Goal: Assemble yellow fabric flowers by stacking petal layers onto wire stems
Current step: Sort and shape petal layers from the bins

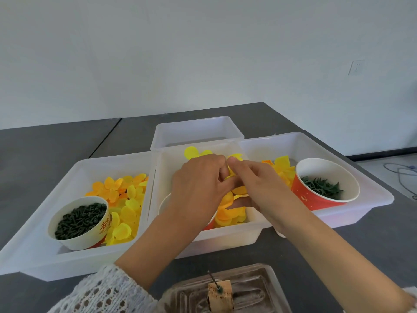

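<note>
Both hands meet over the middle tray point(225, 239), the left hand point(198, 184) and right hand point(259, 184) each with a pinching grip on the same yellow petal layer point(239, 190), fingertips curled around its edge above the loose pile of petals point(228, 214). Done well — judging from this one head view — the step calls for peeling off a single thin layer, not a clump, then finding its centre hole for the wire stem point(213, 279) that stands tilted in a wooden block point(220, 294) near the front of the dark surface point(45, 145). Petals look soft, rounded and matte; the trays are translucent white plastic. Paper cups hold dark pellet-like pieces point(81, 220) at left and green leaf-like pieces point(322, 187) at right.
</note>
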Tool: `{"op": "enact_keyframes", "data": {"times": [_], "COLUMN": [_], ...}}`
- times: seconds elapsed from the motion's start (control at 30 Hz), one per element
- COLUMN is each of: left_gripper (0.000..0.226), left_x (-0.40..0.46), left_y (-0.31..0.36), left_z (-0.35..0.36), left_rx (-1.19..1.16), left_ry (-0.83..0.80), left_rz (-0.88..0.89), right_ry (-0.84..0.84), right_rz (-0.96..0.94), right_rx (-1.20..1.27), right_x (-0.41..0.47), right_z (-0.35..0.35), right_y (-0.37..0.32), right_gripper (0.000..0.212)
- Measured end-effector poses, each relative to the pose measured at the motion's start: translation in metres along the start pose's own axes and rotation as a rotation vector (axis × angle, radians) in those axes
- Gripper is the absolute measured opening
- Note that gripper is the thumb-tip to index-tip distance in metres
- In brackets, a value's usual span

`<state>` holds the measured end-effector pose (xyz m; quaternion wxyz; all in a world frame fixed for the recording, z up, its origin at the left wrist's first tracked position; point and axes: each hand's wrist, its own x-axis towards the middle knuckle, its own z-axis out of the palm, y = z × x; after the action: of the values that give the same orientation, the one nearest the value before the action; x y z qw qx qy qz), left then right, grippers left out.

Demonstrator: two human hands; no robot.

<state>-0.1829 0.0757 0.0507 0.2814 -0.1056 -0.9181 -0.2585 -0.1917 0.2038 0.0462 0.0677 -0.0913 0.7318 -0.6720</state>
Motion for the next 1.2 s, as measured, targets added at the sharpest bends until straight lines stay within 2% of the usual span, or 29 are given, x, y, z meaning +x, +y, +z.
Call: {"op": "enact_keyframes", "data": {"times": [0.1,0.2,0.27,0.37,0.4,0.47,0.53,0.63,0.73,0.8,0.83,0.93,1.03,1.13,1.2], "left_gripper": [0.05,0.051,0.051,0.053,0.054,0.054,0.055,0.053,0.043,0.032,0.036,0.055,0.044,0.013,0.005], "left_x": [0.003,0.003,0.006,0.018,0.023,0.031,0.038,0.043,0.042,0.04,0.038,0.033,0.029,0.03,0.03], "left_y": [-0.004,-0.003,-0.001,-0.01,-0.018,-0.035,-0.053,-0.068,-0.066,-0.054,-0.047,-0.021,-0.005,-0.003,-0.004], "left_z": [-0.001,-0.003,-0.003,-0.002,-0.001,0.003,0.014,0.033,0.05,0.054,0.053,0.045,0.039,0.033,0.032], "left_rx": [-0.069,-0.355,-0.541,-0.751,-0.762,-0.634,-0.466,-0.249,-0.031,-0.067,-0.133,-0.332,-0.35,-0.412,-0.475], "left_ry": [-0.042,-0.057,0.0,0.147,0.194,0.253,0.222,-0.015,-0.232,-0.313,-0.295,-0.173,-0.194,-0.077,-0.029], "left_rz": [0.074,0.079,-0.009,-0.205,-0.247,-0.294,-0.329,-0.362,-0.32,-0.277,-0.235,0.064,0.265,0.231,0.145], "right_ry": [-0.036,-0.021,-0.024,0.052,0.099,0.226,0.37,0.487,0.478,0.438,0.418,0.326,0.214,0.181,0.201], "right_rz": [0.02,0.013,-0.019,-0.071,-0.085,-0.105,-0.112,-0.133,-0.121,-0.119,-0.126,-0.183,-0.229,-0.238,-0.247], "right_rx": [0.178,0.345,0.43,0.547,0.561,0.518,0.432,0.338,0.266,0.226,0.213,0.169,0.127,0.137,0.149], "right_x": [-0.001,-0.002,-0.001,-0.001,-0.001,-0.002,-0.003,-0.005,-0.006,-0.005,-0.005,-0.004,-0.003,-0.002,-0.001], "right_z": [-0.002,-0.007,-0.008,-0.018,-0.024,-0.04,-0.057,-0.077,-0.083,-0.082,-0.08,-0.068,-0.05,-0.038,-0.034], "right_y": [0.002,0.004,0.003,0.005,0.007,0.014,0.02,0.024,0.026,0.027,0.028,0.024,0.018,0.013,0.012], "right_gripper": [0.034,0.033,0.037,0.031,0.03,0.03,0.029,0.028,0.03,0.025,0.024,0.024,0.028,0.031,0.031]}}
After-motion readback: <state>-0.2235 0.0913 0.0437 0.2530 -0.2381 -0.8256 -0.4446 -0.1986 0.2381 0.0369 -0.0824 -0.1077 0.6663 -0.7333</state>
